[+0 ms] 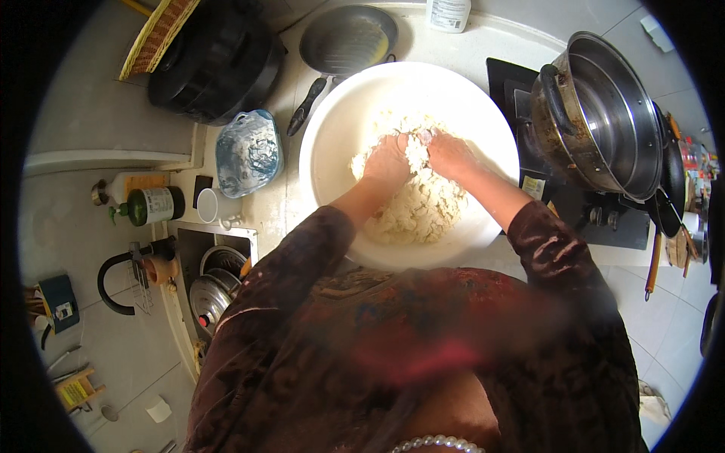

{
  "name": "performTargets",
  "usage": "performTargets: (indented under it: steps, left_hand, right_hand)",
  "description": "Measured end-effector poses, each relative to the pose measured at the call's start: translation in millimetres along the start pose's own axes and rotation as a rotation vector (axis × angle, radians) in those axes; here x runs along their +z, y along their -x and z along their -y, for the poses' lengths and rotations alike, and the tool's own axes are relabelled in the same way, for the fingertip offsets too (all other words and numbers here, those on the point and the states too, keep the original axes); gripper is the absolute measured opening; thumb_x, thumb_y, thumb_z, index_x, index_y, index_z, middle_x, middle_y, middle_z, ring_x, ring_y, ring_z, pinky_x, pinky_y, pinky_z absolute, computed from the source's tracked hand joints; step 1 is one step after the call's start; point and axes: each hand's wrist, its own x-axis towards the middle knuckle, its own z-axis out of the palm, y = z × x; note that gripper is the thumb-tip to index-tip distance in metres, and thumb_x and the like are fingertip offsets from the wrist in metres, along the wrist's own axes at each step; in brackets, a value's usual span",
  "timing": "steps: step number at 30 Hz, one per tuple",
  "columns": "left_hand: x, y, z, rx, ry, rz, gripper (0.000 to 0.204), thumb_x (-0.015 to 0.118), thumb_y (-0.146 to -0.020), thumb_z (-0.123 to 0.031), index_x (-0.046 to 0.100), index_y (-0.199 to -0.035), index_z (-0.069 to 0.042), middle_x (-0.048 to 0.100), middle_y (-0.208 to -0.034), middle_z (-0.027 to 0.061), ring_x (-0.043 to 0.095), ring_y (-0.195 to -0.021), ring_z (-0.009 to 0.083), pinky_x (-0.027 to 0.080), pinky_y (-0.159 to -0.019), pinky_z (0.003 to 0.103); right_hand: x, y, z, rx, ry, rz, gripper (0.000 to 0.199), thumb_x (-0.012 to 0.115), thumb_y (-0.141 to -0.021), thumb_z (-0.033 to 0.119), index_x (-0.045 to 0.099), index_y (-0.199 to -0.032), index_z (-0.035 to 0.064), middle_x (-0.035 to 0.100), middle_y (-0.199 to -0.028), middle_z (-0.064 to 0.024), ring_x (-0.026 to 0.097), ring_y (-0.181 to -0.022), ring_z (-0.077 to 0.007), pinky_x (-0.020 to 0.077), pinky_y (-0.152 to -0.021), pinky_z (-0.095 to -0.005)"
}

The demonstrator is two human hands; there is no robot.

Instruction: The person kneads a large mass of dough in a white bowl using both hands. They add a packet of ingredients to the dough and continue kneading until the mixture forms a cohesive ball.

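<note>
A wide white basin (325, 143) stands on the counter in front of me, with a mass of crumbly, pale dough (423, 208) in it. My left hand (387, 162) is pressed into the dough on its left side, fingers curled and partly buried. Opposite it, my right hand (451, 156) grips into the dough from the right, fingertips sunk in clumps. Loose flaky bits lie between the two hands and toward the far side of the basin, where bright light washes out detail. Both forearms reach in over the near rim.
A frying pan (349, 38) lies behind the basin, its handle beside the rim. A blue floury container (249, 155) and a white cup (209, 204) sit left, near the sink (249, 240). At right, a large steel pot (604, 113) stands on the black stove (521, 106).
</note>
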Motion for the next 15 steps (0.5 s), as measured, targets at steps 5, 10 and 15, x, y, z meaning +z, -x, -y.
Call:
performTargets:
  steps: [5,10,15]
  left_hand:
    - [-23.9,8.5,-6.5,0.073,0.056,0.027,0.058,0.058,-0.08,-0.02,0.034,-0.129,-0.001,0.047,-0.118,0.0204,0.045,-0.114,0.0345,0.04,-0.096,0.04]
    - [-72.2,14.1,9.7,0.36,0.001,0.172,0.042,0.067,-0.075,-0.026,0.058,-0.109,-0.002,0.059,-0.11,0.0184,0.053,-0.108,0.0336,0.042,-0.095,0.038]
    - [-78.5,-9.8,55.2,0.224,0.148,-0.223,0.04,0.058,-0.086,-0.026,0.055,-0.124,-0.012,0.059,-0.117,0.0152,0.056,-0.108,0.0263,0.043,-0.094,0.034]
  right_hand:
    - [9.5,0.4,-0.1,-0.026,0.126,-0.029,0.038,0.045,-0.085,0.011,0.05,-0.121,-0.0017,0.052,-0.123,-0.0247,0.054,-0.111,-0.034,0.045,-0.092,-0.0403]
    - [-10.7,47.3,7.7,-0.009,-0.088,-0.242,0.061,0.054,-0.085,0.01,0.03,-0.141,0.0062,0.041,-0.136,-0.0235,0.041,-0.126,-0.0315,0.0331,-0.105,-0.0345]
    - [-29.9,84.8,1.6,0.326,-0.817,-0.197,0.065,0.056,-0.084,0.01,0.027,-0.141,0.003,0.034,-0.142,-0.0221,0.034,-0.132,-0.031,0.0287,-0.108,-0.0333]
